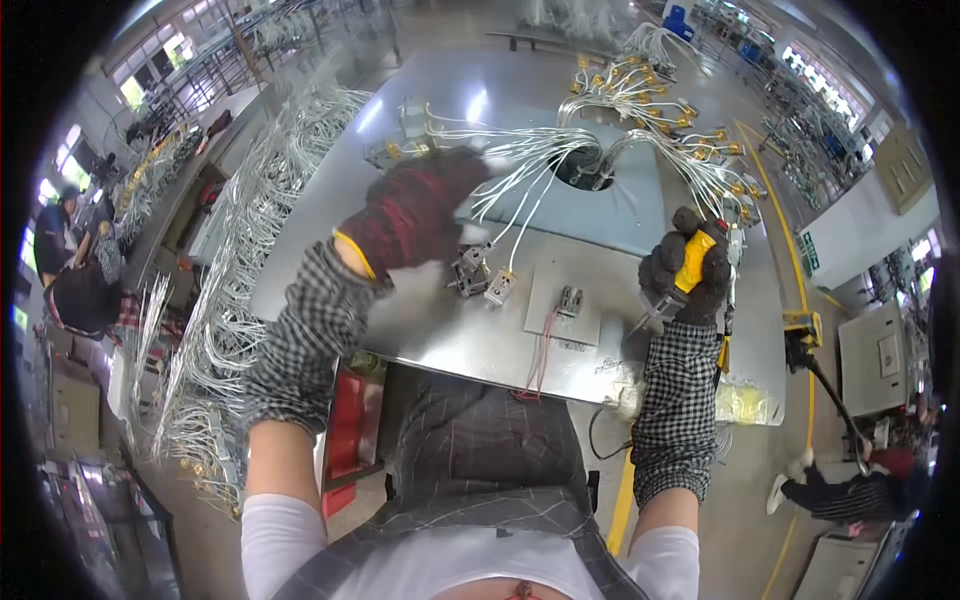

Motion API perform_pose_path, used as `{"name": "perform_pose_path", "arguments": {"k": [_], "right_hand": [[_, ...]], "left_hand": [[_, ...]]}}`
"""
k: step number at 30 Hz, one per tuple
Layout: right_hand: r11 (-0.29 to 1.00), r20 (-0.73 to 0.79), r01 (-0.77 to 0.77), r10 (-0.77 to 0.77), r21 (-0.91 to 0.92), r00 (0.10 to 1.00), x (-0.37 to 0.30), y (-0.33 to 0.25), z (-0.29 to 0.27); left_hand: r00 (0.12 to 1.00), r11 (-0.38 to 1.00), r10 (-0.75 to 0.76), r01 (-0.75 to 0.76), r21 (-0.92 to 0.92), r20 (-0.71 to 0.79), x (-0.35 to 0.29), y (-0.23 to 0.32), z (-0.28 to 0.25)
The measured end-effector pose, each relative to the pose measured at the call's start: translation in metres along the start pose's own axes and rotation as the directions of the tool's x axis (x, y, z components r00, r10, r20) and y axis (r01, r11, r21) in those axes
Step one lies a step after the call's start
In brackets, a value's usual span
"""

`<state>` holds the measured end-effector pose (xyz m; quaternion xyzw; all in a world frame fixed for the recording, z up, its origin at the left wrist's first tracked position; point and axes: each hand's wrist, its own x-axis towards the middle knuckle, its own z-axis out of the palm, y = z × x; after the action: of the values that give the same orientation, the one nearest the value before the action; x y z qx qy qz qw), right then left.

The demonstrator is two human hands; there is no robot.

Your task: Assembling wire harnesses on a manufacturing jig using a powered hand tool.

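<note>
While right hand (pixel 686 272) fingers clench yellow tool (pixel 694 262), left hand (pixel 420 208) blurred, grip unclear, white wires (pixel 530 170) crowding connectors (pixel 484 275).

Connector block (pixel 472 270) on metal table (pixel 440 340), right of left hand (pixel 415 205). Wire bundle (pixel 530 165) behind it. Right hand (pixel 688 275) at table's right.

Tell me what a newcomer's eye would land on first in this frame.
Probably the gloved right hand gripping a yellow-handled tool at the right of the metal worktable. Next, the dark red gloved left hand over the white wire bundle fanning from the table's round hole, with small connector blocks just below.
</note>
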<state>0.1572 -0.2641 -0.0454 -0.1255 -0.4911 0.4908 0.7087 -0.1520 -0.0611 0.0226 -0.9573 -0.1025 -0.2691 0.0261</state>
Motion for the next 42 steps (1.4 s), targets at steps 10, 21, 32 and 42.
{"name": "perform_pose_path", "arguments": {"k": [10,21,32,42], "right_hand": [[0.993,-0.013,-0.021,0.023,0.119,1.0,-0.004,-0.004,-0.007],[0.983,-0.15,0.002,0.026,0.183,0.988,-0.007,0.0,-0.009],[0.998,-0.446,-0.007,-0.019,-0.056,0.895,-0.014,-0.002,-0.008],[0.999,-0.372,0.002,-0.016,-0.038,0.928,-0.026,-0.002,-0.019]], "left_hand": [[0.882,0.129,-0.26,0.435,-0.891,0.393,0.026,0.0,-0.014],[0.907,0.733,-0.072,0.33,-0.595,0.415,-0.003,0.041,0.019],[0.831,0.96,0.109,0.054,-0.274,0.545,0.017,0.052,0.004],[0.803,0.969,0.191,-0.063,-0.238,0.565,0.013,0.053,0.012]]}}
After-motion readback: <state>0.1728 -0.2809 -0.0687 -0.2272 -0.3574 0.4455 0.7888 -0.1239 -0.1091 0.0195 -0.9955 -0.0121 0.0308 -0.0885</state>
